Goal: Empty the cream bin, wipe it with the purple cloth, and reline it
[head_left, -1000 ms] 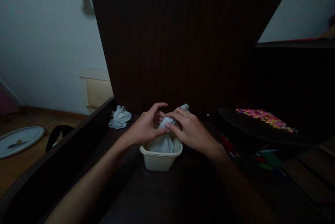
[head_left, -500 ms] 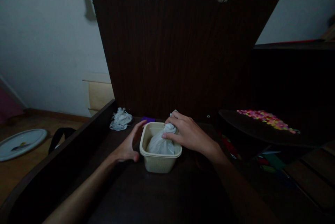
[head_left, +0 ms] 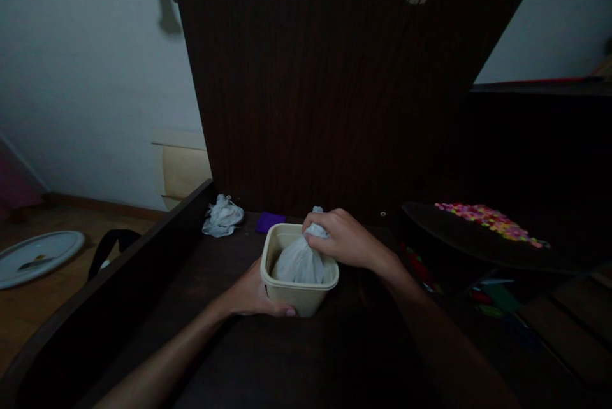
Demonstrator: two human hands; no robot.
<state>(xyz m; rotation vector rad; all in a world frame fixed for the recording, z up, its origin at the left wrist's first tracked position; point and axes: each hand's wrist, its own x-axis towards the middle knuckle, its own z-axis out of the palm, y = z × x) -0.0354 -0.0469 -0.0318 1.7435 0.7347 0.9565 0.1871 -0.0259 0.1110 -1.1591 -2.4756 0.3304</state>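
A cream plastic tub (head_left: 299,297) stands on the dark wooden surface in front of me. My left hand (head_left: 255,293) grips it from the left side, thumb across its front wall; the other fingers are hidden behind it. Inside the tub sits a filled white plastic bag (head_left: 297,261), its neck bunched upward. My right hand (head_left: 337,237) is closed around that gathered neck, above the tub's right rim. What the bag contains cannot be made out.
A crumpled white plastic bag (head_left: 224,216) and a flat purple piece (head_left: 270,222) lie near the back panel (head_left: 325,97). A raised side board (head_left: 157,237) borders the left. Pink and yellow beads or petals (head_left: 488,221) rest on a dark ledge at right. A white lid-like disc (head_left: 43,256) is low left.
My left hand, held open beside the tub before, has closed on its left side. The tub's near edge looks slightly tilted. My right hand keeps hold of the bag's neck.
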